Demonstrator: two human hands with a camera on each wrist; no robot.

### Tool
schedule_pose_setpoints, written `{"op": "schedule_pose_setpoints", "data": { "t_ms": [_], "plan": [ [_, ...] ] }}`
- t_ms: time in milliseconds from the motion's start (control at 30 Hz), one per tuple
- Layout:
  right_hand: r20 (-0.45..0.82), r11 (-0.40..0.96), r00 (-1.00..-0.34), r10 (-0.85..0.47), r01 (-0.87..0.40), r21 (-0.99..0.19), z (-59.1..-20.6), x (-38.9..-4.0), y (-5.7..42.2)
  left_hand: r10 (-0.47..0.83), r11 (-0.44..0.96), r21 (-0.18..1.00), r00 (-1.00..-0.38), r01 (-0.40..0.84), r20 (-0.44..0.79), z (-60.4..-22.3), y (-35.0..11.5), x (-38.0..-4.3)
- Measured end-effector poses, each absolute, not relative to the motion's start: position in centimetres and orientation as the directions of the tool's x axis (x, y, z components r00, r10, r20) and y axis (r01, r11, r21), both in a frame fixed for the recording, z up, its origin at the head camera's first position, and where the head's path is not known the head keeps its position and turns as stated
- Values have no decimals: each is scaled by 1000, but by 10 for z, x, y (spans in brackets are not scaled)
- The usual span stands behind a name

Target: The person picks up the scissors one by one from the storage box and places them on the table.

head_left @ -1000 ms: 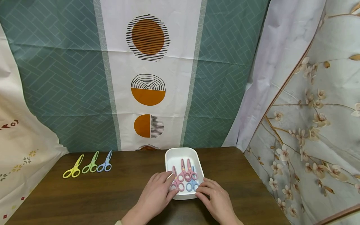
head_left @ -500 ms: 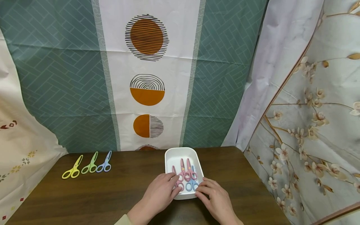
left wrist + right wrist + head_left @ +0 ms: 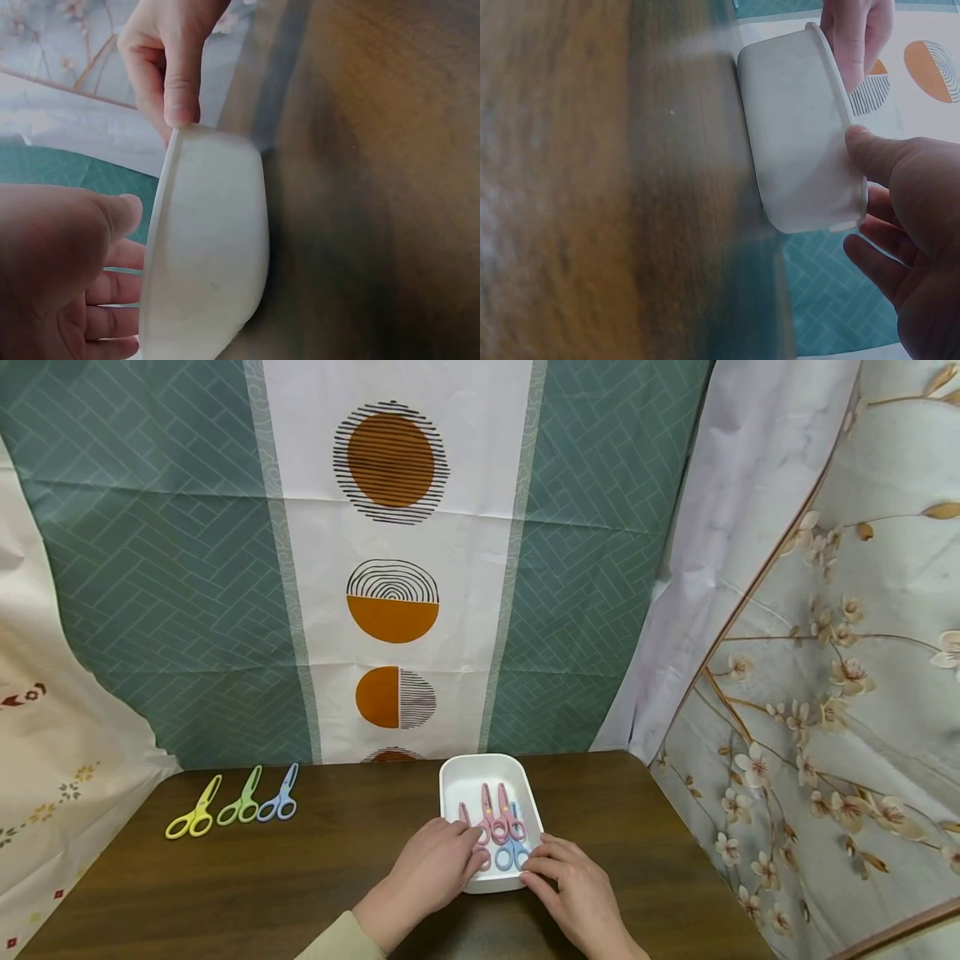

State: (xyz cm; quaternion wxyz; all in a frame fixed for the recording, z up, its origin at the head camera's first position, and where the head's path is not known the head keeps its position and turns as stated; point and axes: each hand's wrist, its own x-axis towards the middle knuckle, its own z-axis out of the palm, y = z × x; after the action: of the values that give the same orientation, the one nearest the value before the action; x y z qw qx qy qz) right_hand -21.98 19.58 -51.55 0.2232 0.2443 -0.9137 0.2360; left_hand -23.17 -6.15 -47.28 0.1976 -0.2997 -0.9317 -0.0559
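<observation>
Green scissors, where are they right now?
In the head view, the green scissors lie on the left of the dark table near its back edge, between the yellow scissors and a blue pair, left of the white tray.

No text, label, brand, number or sign can be read anywhere in these views.

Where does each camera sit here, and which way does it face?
Head: on the head, facing forward and down at the table and white tray; left hand, right hand and left sleeve show.
Left wrist: on that wrist, facing the tray's outer wall; left hand at frame left, right hand at top.
Right wrist: on that wrist, facing the tray's outer wall; right hand at frame right, left hand at top.
Shared: both wrist views show tray and both hands.
</observation>
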Motion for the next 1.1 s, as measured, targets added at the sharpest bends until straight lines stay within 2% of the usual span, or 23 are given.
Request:
{"op": "schedule_pose_setpoints", "data": {
  "t_ms": [167,467,733,1100],
  "plan": [
    [527,769,-775,-348,-558,-313,-516,-220,196,543,824,-42,-765,566,345,-470,-58,-240],
    [500,781,-785,-365,-550,-294,-513,-219,196,519,847,22,-834,531,188,-462,-54,-253],
    [502,778,-783,-367,-555,-296,-513,-218,197,525,850,-4,-848,526,70,-460,-48,-263],
    [529,768,-763,-371,-573,-287,-515,-219,198,528,846,-104,-849,524,18,-456,-38,-266]
  ]
}}
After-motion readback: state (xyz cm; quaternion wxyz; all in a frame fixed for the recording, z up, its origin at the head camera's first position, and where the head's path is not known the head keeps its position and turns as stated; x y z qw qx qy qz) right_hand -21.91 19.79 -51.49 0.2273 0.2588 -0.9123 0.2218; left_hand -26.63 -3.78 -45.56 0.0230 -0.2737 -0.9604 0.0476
